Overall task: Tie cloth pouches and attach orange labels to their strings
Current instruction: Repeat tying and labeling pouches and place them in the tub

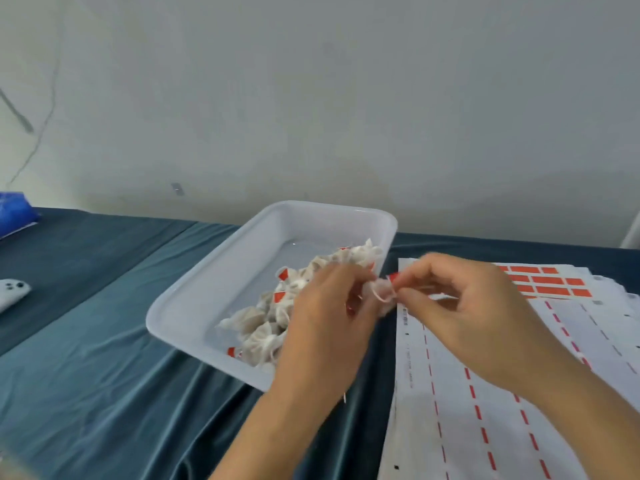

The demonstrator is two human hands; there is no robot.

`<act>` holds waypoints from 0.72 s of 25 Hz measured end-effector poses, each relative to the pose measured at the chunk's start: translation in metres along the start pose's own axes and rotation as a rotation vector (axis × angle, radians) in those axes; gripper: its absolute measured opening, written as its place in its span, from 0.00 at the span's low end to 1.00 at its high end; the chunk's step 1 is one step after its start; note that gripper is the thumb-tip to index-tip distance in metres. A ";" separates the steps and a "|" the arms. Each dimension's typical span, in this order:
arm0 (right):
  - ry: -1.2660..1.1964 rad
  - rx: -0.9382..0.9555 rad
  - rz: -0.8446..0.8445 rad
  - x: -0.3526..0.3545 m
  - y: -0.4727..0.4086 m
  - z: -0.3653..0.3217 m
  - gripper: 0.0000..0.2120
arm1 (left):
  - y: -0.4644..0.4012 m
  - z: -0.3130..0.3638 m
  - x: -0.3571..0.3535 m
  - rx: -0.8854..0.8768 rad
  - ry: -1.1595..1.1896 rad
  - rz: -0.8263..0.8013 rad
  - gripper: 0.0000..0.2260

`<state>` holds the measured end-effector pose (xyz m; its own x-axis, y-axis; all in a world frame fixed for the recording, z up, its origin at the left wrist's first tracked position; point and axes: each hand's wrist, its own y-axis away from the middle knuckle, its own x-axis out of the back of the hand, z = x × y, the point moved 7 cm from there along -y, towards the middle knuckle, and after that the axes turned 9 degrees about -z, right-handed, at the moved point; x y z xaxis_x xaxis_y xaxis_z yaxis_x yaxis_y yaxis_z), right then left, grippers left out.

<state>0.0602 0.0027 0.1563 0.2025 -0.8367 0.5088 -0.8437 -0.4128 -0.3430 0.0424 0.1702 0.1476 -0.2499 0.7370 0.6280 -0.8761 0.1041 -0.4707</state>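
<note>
Right now I see both hands meeting just above the near right corner of the white plastic tray point(194, 292). My left hand point(325, 317) has its fingers curled round a small cloth pouch point(379, 294), gripping it from the left; most of the pouch is hidden behind those fingers, with only its gathered white end showing between the two hands. My right hand point(464, 306) pinches the pouch's string point(381, 298) between thumb and forefinger, right at the pouch's neck, where a thin loop hangs. The other right fingers are bent loosely and hold nothing that I can make out. A bit of orange shows at the pinch; I cannot tell whether it is a label.

Inside the tray lies a heap of tied pouches point(266, 327) with orange labels point(280, 297) among them, crowded toward its right side. To the right of the tray, flat on the blue cloth point(104, 375), lie label sheets point(485, 410), with unpeeled orange labels at the far end.
</note>
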 end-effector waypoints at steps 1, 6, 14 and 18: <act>-0.030 0.030 -0.013 -0.012 -0.012 -0.009 0.08 | -0.004 -0.005 0.016 -0.003 -0.055 0.060 0.03; 0.077 -0.026 -0.144 -0.075 -0.059 -0.010 0.05 | -0.002 -0.049 0.051 0.158 -0.298 0.035 0.05; 0.202 -0.033 -0.145 -0.062 -0.047 -0.006 0.03 | 0.011 -0.038 0.044 0.147 -0.569 -0.017 0.09; 0.225 -0.053 -0.075 -0.018 -0.021 -0.003 0.05 | 0.002 -0.031 0.034 0.266 -0.539 -0.023 0.09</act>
<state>0.0725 0.0273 0.1564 0.1547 -0.7010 0.6962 -0.8568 -0.4461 -0.2588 0.0448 0.2167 0.1486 -0.3427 0.2871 0.8945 -0.9394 -0.1060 -0.3259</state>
